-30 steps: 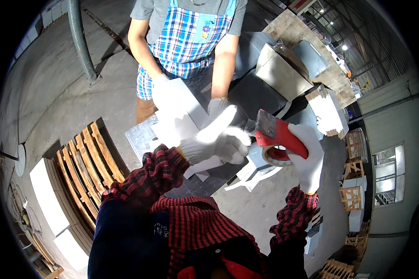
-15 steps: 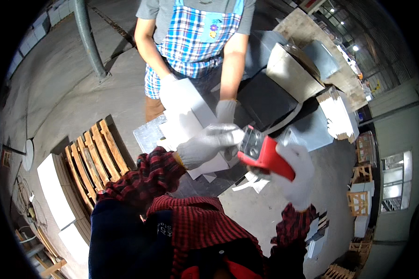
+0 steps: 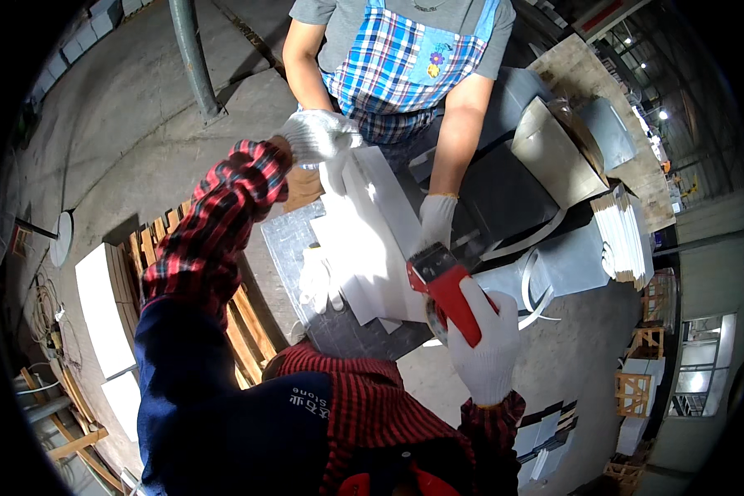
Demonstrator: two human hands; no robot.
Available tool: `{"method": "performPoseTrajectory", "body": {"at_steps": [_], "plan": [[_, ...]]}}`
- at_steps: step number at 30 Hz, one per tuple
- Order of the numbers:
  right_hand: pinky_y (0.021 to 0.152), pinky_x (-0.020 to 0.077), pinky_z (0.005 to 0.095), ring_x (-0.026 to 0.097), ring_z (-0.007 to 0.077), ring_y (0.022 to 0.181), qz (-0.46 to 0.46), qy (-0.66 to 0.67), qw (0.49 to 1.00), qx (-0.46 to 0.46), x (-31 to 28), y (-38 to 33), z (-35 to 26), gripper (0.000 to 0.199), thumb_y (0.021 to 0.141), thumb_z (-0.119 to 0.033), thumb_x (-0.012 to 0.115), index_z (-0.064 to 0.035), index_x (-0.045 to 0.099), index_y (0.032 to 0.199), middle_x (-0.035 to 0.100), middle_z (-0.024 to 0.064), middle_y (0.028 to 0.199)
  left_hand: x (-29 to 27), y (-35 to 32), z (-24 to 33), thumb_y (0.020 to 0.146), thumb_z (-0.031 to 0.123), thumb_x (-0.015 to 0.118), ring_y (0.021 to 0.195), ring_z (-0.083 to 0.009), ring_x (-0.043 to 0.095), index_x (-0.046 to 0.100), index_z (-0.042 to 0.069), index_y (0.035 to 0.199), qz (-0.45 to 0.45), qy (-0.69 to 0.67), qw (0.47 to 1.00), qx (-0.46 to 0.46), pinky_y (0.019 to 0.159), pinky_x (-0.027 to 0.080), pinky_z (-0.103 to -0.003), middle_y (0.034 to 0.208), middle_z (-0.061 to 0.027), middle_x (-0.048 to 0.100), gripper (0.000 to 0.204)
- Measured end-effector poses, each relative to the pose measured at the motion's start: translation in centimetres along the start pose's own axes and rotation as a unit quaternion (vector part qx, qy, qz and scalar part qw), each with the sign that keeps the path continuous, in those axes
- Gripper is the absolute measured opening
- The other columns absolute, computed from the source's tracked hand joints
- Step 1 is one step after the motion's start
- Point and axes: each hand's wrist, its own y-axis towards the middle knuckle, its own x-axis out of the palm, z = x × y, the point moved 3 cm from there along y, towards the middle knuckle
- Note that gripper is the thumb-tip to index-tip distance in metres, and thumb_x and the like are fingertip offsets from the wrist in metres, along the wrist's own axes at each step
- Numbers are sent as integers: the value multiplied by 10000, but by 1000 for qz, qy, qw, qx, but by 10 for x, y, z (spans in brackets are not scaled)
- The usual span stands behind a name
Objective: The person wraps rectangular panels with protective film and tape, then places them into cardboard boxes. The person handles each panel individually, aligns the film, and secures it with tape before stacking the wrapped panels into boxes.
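Observation:
My right hand point(image 3: 479, 347), in a white knit glove, is closed around the handle of a red tape dispenser point(image 3: 455, 298). Its dark head is over the near right end of a long white block point(image 3: 380, 198). At the block's far left end is my gloved left hand point(image 3: 310, 136), fingers bent and bunched; what they grip is hidden. It overlaps the other person's gloved hand point(image 3: 333, 175). That person's other gloved hand point(image 3: 436, 221) rests by the block's right side. White sheets point(image 3: 339, 256) lie beneath the block on a grey table point(image 3: 285, 240).
A white glove point(image 3: 316, 277) lies on the table's left part. The other person in a checked apron point(image 3: 397, 74) stands across. Wooden pallet slats point(image 3: 248, 322) and white slabs point(image 3: 103, 314) are at left. A black box point(image 3: 504, 194) and curled white strips point(image 3: 537, 289) sit at right.
My left hand has moved away from the tape dispenser, forward and left to the block's far end. My right hand has brought the dispenser near the block's right end. The view has shifted.

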Motion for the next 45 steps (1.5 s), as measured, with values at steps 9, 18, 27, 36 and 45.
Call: {"method": "performPoseTrajectory", "body": {"at_steps": [9,18,27,36,45], "plan": [[700,530,399,610,307,873,-31,-74,996,26,29,25,-8,630,692,-115,787,-152,598,1291,553,120,1004,41,34,-25,1025,442,421,1010,-310,652,622,210,1245,-245,-27,969,7,873,490,-420,1071,-109,689,378],[726,521,409,600,308,902,-28,-89,995,39,27,26,-13,637,696,-107,771,-155,595,1306,543,122,1007,62,15,-3,916,460,534,1039,-347,674,693,156,1169,-298,48,942,-149,866,523,-440,1081,-147,712,426],[722,523,412,595,321,911,-38,-110,993,33,28,21,-12,673,695,-105,769,-157,559,1332,530,130,1036,48,-39,26,818,93,599,797,-348,664,607,132,1160,285,-9,954,-95,709,530,-475,913,-121,678,344],[710,532,408,592,317,902,-39,-100,993,38,26,9,0,665,721,-108,748,-169,545,1351,516,134,1010,109,-104,60,849,79,555,893,-286,703,664,106,1010,-380,137,915,-13,740,552,-413,936,-112,709,196],[711,537,389,596,285,896,-35,-59,997,30,-5,-78,26,691,706,-69,765,-172,547,1353,529,108,1046,71,-109,96,649,231,832,1196,-295,578,566,140,1334,168,38,978,116,994,476,-426,1280,-101,598,740]]}}
